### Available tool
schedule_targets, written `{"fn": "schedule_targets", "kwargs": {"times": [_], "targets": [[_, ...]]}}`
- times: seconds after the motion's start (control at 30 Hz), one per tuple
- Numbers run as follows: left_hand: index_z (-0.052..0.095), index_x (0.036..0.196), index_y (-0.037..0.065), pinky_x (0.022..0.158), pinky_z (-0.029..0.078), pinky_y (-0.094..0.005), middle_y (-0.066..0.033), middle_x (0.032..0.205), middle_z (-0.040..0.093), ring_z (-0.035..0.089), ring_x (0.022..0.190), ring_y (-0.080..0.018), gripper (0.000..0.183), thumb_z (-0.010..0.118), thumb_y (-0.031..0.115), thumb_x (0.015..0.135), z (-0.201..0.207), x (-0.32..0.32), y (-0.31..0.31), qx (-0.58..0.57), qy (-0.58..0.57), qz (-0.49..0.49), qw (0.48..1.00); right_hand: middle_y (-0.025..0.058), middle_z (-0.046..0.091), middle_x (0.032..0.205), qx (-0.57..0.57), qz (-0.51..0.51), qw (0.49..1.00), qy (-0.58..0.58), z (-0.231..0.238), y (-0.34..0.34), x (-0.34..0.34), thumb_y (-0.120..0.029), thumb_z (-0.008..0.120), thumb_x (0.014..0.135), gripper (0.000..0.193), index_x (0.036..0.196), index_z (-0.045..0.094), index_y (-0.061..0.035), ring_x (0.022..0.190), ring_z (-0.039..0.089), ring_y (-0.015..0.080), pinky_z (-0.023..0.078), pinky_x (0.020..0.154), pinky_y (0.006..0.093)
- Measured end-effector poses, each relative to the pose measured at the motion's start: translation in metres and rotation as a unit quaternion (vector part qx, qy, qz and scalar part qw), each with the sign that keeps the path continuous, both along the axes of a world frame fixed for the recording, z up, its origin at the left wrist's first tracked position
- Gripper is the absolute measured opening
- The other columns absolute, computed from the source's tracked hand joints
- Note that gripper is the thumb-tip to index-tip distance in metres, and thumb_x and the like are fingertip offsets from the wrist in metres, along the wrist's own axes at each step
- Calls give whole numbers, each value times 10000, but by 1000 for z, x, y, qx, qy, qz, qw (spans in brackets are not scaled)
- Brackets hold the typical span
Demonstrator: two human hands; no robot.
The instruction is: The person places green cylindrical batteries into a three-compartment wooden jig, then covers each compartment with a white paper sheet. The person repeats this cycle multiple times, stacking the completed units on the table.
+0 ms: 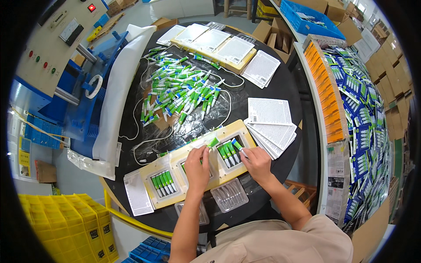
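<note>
My left hand (197, 166) is closed on a small green tube (212, 142) with a pale cap, held over the middle of a yellow tray (164, 201). Between the fingers of my right hand (258, 163) is a blue-and-green tube (236, 143), at the right recess of that tray. Several green tubes with white caps (226, 154) lie side by side in this recess. The left recess holds another row of green tubes (164, 182). My left hand covers much of the middle recess, so its contents are mostly hidden.
A large heap of tubes (180, 87) lies on the round black table (239, 94), circled by white cord. A second yellow tray (243, 63) with cards sits behind. Fanned printed cards (269, 111) lie right; clear blisters (229, 195) lie in front. A blue machine (83, 127) stands left.
</note>
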State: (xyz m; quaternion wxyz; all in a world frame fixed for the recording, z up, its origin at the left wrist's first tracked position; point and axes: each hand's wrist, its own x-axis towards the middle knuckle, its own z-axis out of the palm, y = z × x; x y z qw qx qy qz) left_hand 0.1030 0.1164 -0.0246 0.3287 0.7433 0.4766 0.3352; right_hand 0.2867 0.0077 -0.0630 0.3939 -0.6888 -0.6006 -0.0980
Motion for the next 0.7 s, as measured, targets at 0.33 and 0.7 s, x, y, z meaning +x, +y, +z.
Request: {"fn": "schedule_targets", "kwargs": {"times": [0.33, 0.7], "targets": [[751, 1059, -9, 690, 529, -288, -121, 900, 751, 694, 727, -165, 182, 747, 111, 922, -7, 18, -29, -82, -107, 49, 990, 133, 655, 1013, 18, 52, 997, -46, 7, -8, 16, 36, 702, 759, 270, 1028, 711, 34, 833, 643, 284, 535, 691, 392], [728, 1046, 13, 703, 531, -377, -122, 881, 679, 653, 806, -290, 213, 762, 26, 836, -3, 43, -40, 172, -28, -38, 984, 130, 658, 1070, -46, 53, 995, 72, 18, -12, 14, 16, 725, 797, 269, 1065, 697, 15, 925, 625, 311, 540, 793, 388]]}}
